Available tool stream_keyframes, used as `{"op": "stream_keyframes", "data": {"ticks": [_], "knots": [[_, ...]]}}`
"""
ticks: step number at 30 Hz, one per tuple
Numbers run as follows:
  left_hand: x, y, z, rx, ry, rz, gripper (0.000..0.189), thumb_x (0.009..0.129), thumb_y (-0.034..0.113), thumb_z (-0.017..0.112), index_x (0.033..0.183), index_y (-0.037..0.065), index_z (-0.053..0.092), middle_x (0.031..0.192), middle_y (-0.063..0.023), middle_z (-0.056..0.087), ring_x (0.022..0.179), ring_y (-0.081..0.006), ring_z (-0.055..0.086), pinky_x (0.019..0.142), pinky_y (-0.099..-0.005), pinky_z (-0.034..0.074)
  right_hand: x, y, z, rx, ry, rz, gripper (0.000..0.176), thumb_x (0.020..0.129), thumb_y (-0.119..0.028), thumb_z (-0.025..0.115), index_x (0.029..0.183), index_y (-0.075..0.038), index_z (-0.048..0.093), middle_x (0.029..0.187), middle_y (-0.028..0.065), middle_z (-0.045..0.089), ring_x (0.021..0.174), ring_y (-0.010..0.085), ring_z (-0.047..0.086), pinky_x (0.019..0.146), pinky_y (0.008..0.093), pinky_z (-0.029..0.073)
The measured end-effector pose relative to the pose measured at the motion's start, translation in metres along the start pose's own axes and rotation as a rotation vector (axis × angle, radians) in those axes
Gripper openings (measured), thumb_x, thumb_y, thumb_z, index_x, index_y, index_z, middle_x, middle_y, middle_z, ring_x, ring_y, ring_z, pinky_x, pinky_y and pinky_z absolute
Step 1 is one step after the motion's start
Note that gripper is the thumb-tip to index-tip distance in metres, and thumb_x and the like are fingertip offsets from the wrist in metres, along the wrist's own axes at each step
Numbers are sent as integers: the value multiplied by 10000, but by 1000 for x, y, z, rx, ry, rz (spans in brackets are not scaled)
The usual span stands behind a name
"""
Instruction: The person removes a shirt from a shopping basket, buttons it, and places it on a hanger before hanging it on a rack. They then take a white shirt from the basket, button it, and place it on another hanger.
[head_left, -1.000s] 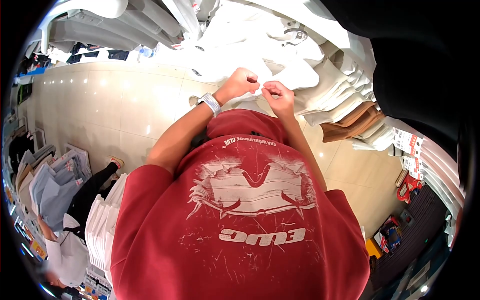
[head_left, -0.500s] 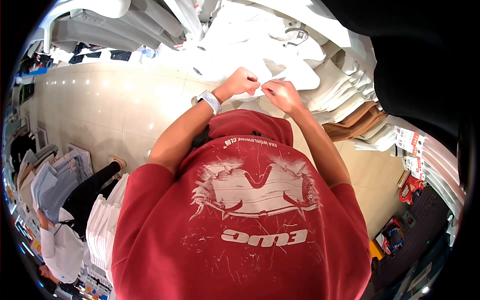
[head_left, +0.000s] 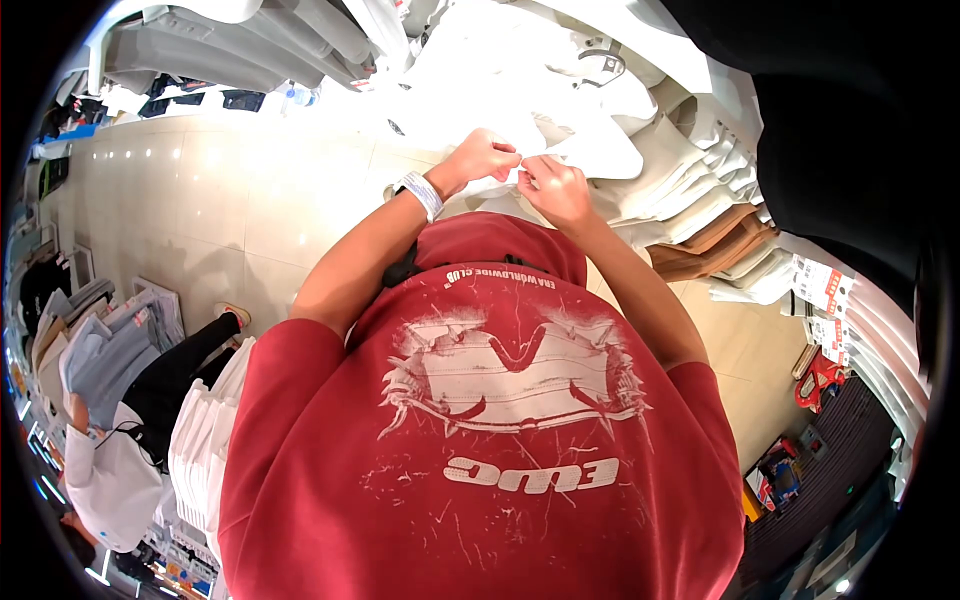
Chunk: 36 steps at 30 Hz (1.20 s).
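My left hand (head_left: 484, 158), with a pale band on its wrist, is closed, its fingers pinching a bit of white cloth. Close beside it, my right hand (head_left: 558, 190) is also closed, thumb and fingertips pressed together at the same spot. Between and beyond the fingertips spreads a white garment (head_left: 596, 142), so brightly lit that its folds and edges are mostly washed out. The exact part of the cloth in my fingers is too small to make out.
Cream and brown garments (head_left: 712, 240) hang at the right. Grey garments (head_left: 230, 50) hang at the upper left. A person in a white top (head_left: 112, 490) stands at the lower left, beside folded or hanging white clothes (head_left: 203, 440). Pale floor tiles (head_left: 190, 200) show at the left.
My right hand has turned slightly, and its fingertips have shifted a little up and left against the left hand's. Both hands keep their pinch on the white cloth.
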<state>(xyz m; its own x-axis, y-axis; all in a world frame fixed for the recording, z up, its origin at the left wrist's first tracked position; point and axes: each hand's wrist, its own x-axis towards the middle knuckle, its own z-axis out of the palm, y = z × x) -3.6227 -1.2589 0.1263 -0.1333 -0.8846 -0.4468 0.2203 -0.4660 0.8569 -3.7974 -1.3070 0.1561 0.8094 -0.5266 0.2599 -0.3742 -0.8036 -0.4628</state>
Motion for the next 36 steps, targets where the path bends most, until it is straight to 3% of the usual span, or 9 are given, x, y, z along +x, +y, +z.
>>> {"op": "stream_keyframes", "data": {"ticks": [6,8,11,16,21,24,26,29,36], "knots": [[2,-4,-3,-10,-27,34,168,806,83,597,656,8,604,626,4,547,596,-67,534,578,-224,459,-2,4,6,37,77,-2,112,699,-68,642,762,-50,552,654,79,591,567,246,598,492,346,488],[1,-5,-1,-6,-40,55,158,805,72,603,663,4,606,628,2,549,603,-69,537,583,-226,458,-4,2,7,186,112,148,122,693,-62,649,770,-47,556,660,82,601,581,237,614,503,332,494],[-1,-9,2,-40,1,110,150,784,66,608,660,-18,611,604,-5,537,569,-70,516,541,-223,437,-6,7,11,291,164,161,116,699,-49,650,776,-42,564,673,89,613,606,236,633,524,322,501],[1,-18,-3,83,-24,131,124,815,63,616,796,-54,650,684,-31,600,627,-82,559,594,-228,459,-6,2,2,314,119,149,120,703,-50,666,773,-38,569,687,97,621,626,242,641,559,316,511],[0,-15,-7,70,-30,125,121,816,64,622,829,-53,650,699,-34,602,635,-85,562,600,-229,460,-5,3,3,331,44,215,126,717,-42,684,812,-32,601,709,114,631,635,239,644,578,306,515],[-3,-12,-8,46,-43,113,112,823,60,620,839,-47,647,704,-29,599,644,-83,561,606,-230,460,-9,4,9,517,26,342,97,763,-25,679,837,-12,619,733,106,647,627,176,642,591,280,511],[-1,-15,-8,27,-38,115,104,828,56,616,839,-43,644,707,-26,598,651,-81,558,610,-230,458,-16,6,19,821,125,510,62,807,-15,665,851,16,634,759,68,652,657,108,615,618,245,497],[2,-20,-9,64,-46,185,100,842,52,604,833,-41,640,716,-22,595,668,-80,552,623,-231,455,-22,7,26,929,215,589,68,822,-15,659,862,37,642,783,39,640,709,86,597,657,218,484],[2,-22,-4,71,-78,168,67,829,27,612,833,-36,635,730,-18,597,678,-75,535,636,-231,449,-29,17,26,1315,147,835,104,830,-9,645,916,48,637,817,53,645,745,100,602,714,226,486]]}}
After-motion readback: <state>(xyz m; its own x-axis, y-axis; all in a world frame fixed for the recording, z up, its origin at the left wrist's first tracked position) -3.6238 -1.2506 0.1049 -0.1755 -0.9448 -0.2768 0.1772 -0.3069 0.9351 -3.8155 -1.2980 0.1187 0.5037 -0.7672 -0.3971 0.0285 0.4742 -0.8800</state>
